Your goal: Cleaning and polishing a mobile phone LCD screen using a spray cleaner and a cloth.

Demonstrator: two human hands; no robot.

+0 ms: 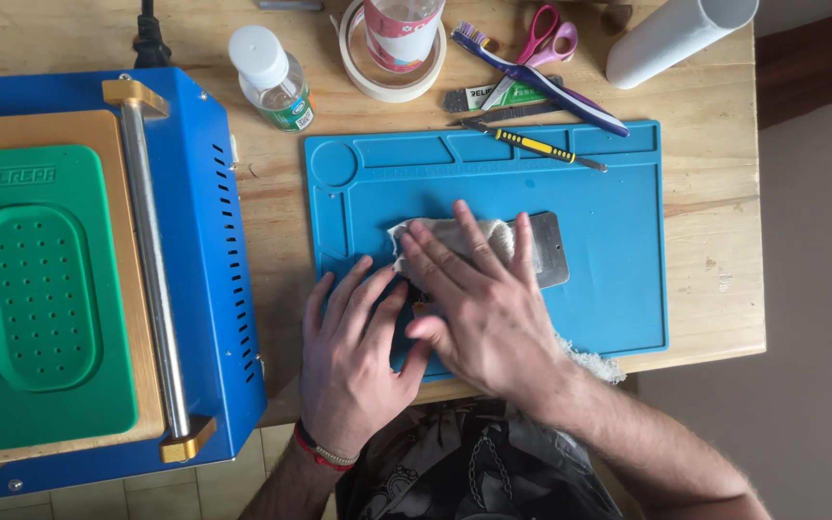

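My right hand (479, 299) lies flat, fingers spread, pressing a whitish cloth (493, 236) onto a flat grey device (551, 246) on the blue work mat (618, 241). My left hand (349, 351) rests flat beside it on the mat's near left corner, fingers apart, its thumb touching the right hand. Most of the device is hidden under the hands and cloth. More cloth (589, 364) trails out near the right forearm at the table edge.
A blue machine (204, 250) with a green pad (40, 289) and a metal roller (151, 260) fills the left. Behind the mat are a small white-capped bottle (272, 77), a tape roll (392, 82), a toothbrush (541, 82), scissors (546, 39), a yellow-handled tool (536, 146) and a white tube (676, 39).
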